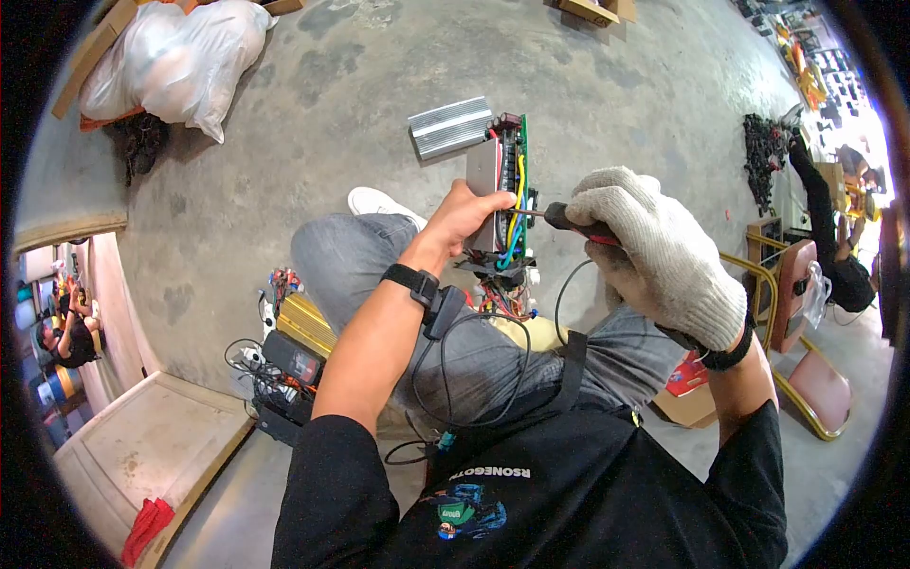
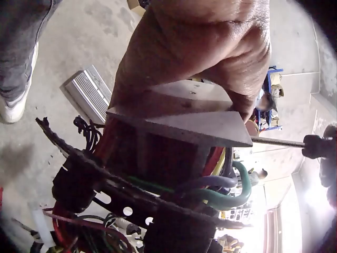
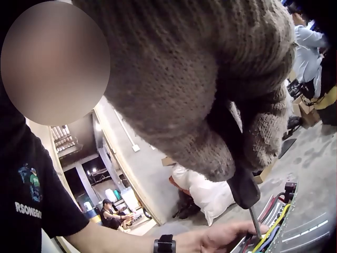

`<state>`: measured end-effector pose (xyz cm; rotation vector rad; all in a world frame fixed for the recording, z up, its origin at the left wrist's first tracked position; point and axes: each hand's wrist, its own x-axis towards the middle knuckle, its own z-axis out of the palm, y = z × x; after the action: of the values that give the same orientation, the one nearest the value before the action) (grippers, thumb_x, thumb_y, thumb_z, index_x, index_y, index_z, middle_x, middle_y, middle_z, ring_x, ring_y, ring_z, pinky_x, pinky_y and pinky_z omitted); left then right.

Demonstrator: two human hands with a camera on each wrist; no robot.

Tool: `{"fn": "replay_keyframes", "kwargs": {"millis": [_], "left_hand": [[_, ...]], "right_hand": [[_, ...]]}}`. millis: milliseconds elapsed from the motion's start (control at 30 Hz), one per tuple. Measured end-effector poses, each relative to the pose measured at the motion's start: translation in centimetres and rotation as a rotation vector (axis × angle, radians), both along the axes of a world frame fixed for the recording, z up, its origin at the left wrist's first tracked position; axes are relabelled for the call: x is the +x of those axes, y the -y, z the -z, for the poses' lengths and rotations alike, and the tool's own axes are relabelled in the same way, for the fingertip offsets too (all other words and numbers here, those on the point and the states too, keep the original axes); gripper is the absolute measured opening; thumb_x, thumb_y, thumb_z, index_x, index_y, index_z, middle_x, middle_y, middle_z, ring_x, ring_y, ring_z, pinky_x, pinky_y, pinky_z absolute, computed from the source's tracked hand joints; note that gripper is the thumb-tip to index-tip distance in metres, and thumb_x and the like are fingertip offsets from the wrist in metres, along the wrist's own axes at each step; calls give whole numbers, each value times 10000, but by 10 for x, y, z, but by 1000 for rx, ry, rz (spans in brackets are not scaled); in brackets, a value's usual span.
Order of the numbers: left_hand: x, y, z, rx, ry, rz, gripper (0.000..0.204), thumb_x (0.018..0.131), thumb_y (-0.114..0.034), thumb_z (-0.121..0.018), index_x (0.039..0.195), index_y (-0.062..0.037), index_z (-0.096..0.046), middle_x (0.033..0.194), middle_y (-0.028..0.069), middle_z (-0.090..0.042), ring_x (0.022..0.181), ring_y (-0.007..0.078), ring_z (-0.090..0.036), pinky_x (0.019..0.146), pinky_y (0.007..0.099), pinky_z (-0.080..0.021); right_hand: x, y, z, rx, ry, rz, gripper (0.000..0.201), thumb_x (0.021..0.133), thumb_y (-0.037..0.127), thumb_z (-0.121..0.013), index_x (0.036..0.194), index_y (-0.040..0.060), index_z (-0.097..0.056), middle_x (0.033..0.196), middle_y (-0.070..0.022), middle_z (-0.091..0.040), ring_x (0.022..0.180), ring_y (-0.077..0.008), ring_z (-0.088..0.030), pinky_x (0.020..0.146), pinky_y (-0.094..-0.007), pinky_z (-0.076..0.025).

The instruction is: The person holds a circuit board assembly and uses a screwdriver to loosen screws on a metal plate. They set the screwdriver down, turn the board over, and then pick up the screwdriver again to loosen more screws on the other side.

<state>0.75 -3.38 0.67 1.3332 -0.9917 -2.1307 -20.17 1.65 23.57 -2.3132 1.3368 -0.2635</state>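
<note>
My bare left hand (image 1: 462, 216) grips a circuit board assembly (image 1: 524, 156) by its grey metal plate (image 1: 482, 169), thumb across the upper edge. Yellow, blue and red wires run along the board, and more hang loose at its near end. In my right hand (image 1: 654, 251), covered by a knitted grey-white glove, is a screwdriver (image 1: 559, 218) with a black and red handle. Its shaft (image 2: 279, 142) points left at the plate's edge in the left wrist view. In the right wrist view the screwdriver's tip meets the assembly beside the left thumb, among the wires.
A ribbed silver metal case (image 1: 450, 128) lies on the concrete floor beyond the board. By my left knee sit a gold ribbed case (image 1: 305, 327) and tangled electronics. White sacks (image 1: 180, 62) lie at the far left; a folding chair (image 1: 815, 389) stands at the right.
</note>
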Motion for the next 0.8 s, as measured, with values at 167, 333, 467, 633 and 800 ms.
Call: {"fn": "replay_keyframes", "kwargs": {"millis": [167, 333, 467, 633, 800], "left_hand": [[2, 1, -5, -14, -27, 34, 396, 894, -295, -752, 1147, -1, -675, 981, 74, -719, 816, 143, -695, 712, 305, -567], [2, 2, 2, -2, -50, 15, 400, 892, -286, -752, 1154, 1, -658, 977, 70, -712, 818, 145, -692, 703, 318, -578], [2, 1, 0, 10, -66, 24, 387, 893, -274, -752, 1148, 2, -657, 972, 70, -713, 817, 147, -694, 693, 320, -583], [2, 1, -5, -12, -52, 23, 377, 895, -264, -751, 1143, 7, -664, 967, 74, -718, 805, 149, -699, 688, 317, -582], [0, -1, -5, 23, -71, -17, 371, 894, -265, -750, 1124, 18, -680, 950, 76, -724, 789, 152, -702, 679, 318, -578]], "right_hand": [[-3, 2, -2, 48, 25, 5, 386, 778, -56, -718, 1122, 84, -612, 1176, -126, -644, 1085, -375, -628, 894, -422, -527], [-6, 5, -3, 53, 48, -36, 362, 776, -65, -700, 1094, 79, -606, 1138, -131, -651, 1033, -379, -647, 877, -429, -528], [-5, 9, -5, 55, 56, -59, 347, 780, -64, -696, 1083, 74, -599, 1135, -132, -648, 1022, -383, -653, 868, -433, -531], [-3, 10, -6, 51, 26, -49, 339, 788, -50, -698, 1089, 69, -597, 1133, -139, -644, 1014, -390, -658, 852, -438, -537], [3, 7, -7, 81, -30, 21, 335, 799, -33, -702, 1101, 66, -596, 1129, -142, -640, 1007, -400, -658, 844, -442, -536]]}}
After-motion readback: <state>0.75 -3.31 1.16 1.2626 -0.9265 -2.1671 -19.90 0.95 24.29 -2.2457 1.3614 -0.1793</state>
